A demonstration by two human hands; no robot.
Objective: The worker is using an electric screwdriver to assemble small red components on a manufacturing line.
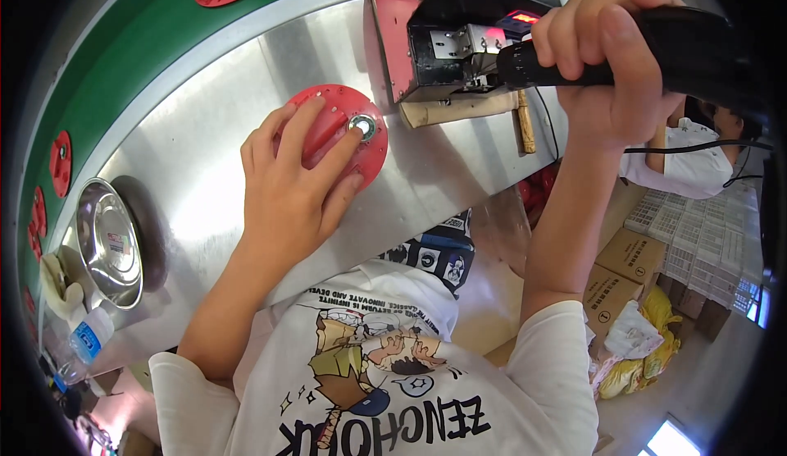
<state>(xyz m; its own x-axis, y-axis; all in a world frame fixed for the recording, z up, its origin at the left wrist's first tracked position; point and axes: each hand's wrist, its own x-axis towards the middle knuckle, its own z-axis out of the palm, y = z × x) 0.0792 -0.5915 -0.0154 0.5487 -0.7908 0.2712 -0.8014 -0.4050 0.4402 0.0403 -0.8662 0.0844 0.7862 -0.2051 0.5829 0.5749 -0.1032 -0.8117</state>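
A round red disc (pixel 373 157) with a raised bar and small holes lies on the metal table (pixel 205 226). My left hand (pixel 283 189) rests over it with the fingers spread, and one fingertip touches a round silvery fitting (pixel 361 127) set in the disc. Raised at the upper right, my right hand (pixel 607 66) is wrapped round a black powered screwdriver (pixel 684 46). Its nose points left, up against the metal bracket of a black and red screw feeder (pixel 447 54). The bit tip is too small to make out.
Behind the table a green conveyor belt (pixel 98 70) carries more red discs (pixel 61 163). At the left stand a steel bowl (pixel 111 243), gloves (pixel 61 288) and a water bottle (pixel 90 335). A wooden handle (pixel 525 124) lies below the feeder. Cartons (pixel 631 255) and another person (pixel 689 148) are at the right.
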